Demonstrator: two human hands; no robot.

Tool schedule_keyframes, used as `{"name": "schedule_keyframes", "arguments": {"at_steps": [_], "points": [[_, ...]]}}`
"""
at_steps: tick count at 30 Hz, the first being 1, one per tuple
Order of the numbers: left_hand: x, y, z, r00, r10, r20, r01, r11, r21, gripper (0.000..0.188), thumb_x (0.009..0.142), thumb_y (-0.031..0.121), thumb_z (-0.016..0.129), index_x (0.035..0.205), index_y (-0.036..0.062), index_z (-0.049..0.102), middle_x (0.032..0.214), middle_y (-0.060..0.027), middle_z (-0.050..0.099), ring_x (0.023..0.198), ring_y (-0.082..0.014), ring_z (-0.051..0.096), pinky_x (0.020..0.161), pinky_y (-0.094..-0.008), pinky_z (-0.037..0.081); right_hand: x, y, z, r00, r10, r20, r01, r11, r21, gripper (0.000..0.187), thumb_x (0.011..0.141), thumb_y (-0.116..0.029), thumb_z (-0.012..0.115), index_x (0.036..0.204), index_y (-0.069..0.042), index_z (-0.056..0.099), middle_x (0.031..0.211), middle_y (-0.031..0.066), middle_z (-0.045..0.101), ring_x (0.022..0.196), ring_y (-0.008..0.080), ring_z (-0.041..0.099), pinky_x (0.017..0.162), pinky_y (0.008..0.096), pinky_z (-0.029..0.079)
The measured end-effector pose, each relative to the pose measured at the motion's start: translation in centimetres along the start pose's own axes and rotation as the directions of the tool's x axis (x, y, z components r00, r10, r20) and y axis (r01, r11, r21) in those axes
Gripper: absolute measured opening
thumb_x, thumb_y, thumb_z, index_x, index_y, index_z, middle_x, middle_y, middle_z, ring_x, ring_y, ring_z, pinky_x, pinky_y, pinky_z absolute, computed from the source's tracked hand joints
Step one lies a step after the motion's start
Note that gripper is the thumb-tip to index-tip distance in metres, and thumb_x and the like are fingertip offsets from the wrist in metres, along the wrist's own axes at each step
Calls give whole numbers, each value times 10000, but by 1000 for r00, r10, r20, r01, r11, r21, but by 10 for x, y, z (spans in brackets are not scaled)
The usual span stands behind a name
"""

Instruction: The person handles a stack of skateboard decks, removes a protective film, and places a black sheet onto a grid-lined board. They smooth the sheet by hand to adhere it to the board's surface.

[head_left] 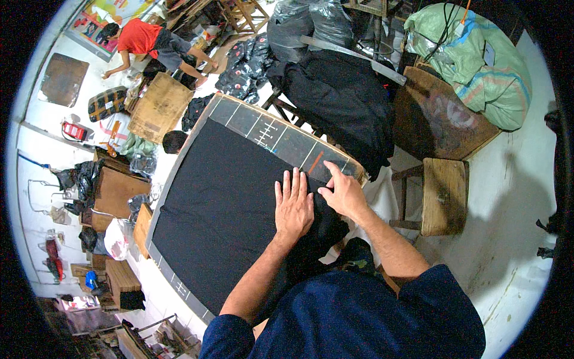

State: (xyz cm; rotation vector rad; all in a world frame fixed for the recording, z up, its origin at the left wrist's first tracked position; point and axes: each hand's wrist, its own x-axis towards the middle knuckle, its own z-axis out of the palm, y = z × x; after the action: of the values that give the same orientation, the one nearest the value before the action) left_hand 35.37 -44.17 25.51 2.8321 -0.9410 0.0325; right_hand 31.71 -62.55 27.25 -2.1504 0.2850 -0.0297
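A large black cloth lies spread over a dark board marked with white lines and short cross marks. My left hand rests flat on the cloth near its far right edge, fingers straight and slightly spread. To its right, my right hand is at the cloth's edge, index finger and thumb stretched apart; its other fingers are partly hidden, and nothing shows in its grip. An orange-red strip lies on the board just past the cloth's edge. The near right part of the cloth hangs in folds toward my body.
A heap of black fabric lies beyond the board. At right stand a wooden stool and a big green sack. Far left, a person in a red shirt bends over. Cardboard boxes and bags line the left.
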Motion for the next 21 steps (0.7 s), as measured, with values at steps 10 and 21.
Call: {"name": "schedule_keyframes", "arguments": {"at_steps": [10,21], "points": [[-16,32,4,997,66,-42,-66,998,-3,634,1050,314,540,1590,3,419,1703,-202,330,1598,-389,257,1295,-588,180,-5,1,-4,999,13,-53,-24,976,-218,599,872,-205,807,1395,-110,531,822,111,745,800,394,736,758,512,572],[-31,-15,-1,971,-150,-188,-10,755,-655,473,1106,220,497,1513,-22,516,1628,-217,456,1548,-358,386,1296,-496,266,-53,4,-8,851,-495,173,490,635,-597,611,1006,-298,632,1491,58,526,1634,259,405,1566,446,287,1278,596,220]]}}
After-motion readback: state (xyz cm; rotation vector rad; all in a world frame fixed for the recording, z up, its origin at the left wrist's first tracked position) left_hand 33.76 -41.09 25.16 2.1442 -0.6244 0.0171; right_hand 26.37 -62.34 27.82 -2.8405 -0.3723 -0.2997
